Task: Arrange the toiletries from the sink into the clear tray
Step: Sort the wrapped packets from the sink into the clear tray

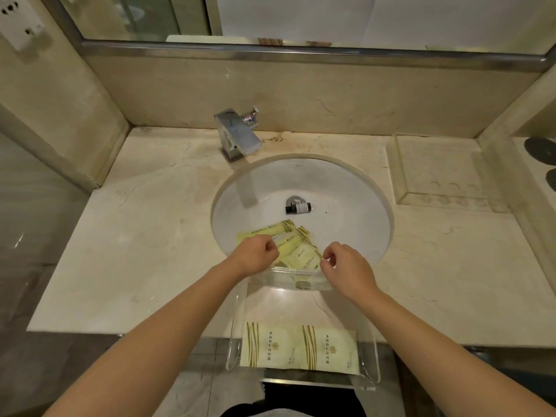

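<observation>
Both my hands hover over the sink (346, 188), left hand (255, 255) and right hand (346, 266) curled above yellow packets (296, 248); clear tray (237, 320) holds two sachets (298, 346).

This is a bathroom, most likely a hotel's. An oval white undermount sink (346, 188) is set in a beige marble tabletop (144, 236), with a chrome faucet (237, 133) behind it and a metal-framed mirror (270, 19) on the wall. Matching single-use toiletry sachets (301, 251) and a miniature dark bottle (298, 207) suggest guest amenities.
</observation>
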`<move>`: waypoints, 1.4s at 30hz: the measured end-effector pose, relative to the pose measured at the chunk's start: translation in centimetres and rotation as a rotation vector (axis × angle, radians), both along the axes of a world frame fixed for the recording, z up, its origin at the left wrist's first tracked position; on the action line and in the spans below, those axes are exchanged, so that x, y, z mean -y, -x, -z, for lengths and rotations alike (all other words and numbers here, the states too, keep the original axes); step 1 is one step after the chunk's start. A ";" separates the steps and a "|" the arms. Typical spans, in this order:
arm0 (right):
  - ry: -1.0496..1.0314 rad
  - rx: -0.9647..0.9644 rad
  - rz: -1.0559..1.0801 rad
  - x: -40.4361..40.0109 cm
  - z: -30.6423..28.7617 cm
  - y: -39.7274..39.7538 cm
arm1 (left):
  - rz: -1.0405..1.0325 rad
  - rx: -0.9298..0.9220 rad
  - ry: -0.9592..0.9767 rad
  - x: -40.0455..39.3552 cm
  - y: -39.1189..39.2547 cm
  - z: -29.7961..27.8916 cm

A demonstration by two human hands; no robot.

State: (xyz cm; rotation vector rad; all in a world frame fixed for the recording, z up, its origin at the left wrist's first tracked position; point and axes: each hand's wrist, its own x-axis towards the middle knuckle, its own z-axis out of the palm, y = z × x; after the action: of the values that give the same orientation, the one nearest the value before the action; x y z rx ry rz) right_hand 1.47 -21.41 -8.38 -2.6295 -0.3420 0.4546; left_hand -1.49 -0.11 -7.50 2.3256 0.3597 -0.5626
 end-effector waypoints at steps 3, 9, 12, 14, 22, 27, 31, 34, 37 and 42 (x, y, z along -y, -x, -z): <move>0.053 -0.235 0.043 -0.8 1.0 -1.9 | 0.018 -0.142 0.042 0.6 -1.9 1.2; 0.135 -0.537 -0.035 -2.1 2.7 -4.5 | 0.025 -0.314 0.099 2.0 -4.4 3.4; 0.105 -0.661 -0.067 -2.8 3.3 -5.6 | -0.018 -0.346 0.138 2.3 -5.1 4.4; 0.094 -0.711 -0.098 -3.4 3.7 -6.0 | -0.089 -0.347 0.192 2.5 -5.4 5.1; 0.001 -0.759 -0.097 -4.9 5.4 -6.3 | -0.354 -0.271 0.385 2.9 -6.2 6.9; -0.288 -0.804 0.186 -5.5 5.7 -6.3 | -0.281 -0.037 0.303 3.3 -6.3 5.9; -0.499 -0.816 0.427 -5.7 4.8 -6.5 | -0.221 0.018 0.322 3.5 -6.2 4.6; -0.573 -0.753 0.538 -5.4 4.0 -6.5 | -0.304 -0.024 0.519 3.4 -6.1 3.7; -0.565 -0.631 0.517 -4.9 3.6 -6.2 | -0.396 0.018 0.507 3.2 -6.3 3.2; -0.607 -0.585 0.410 -4.1 2.0 -5.3 | -0.445 0.028 0.412 2.1 -6.2 2.8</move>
State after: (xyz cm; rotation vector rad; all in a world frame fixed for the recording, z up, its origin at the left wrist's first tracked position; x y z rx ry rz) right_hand 6.75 -17.34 -10.39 -1.8086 0.2201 0.7942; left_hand 4.66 -2.24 -10.29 1.7825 0.6592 -0.3425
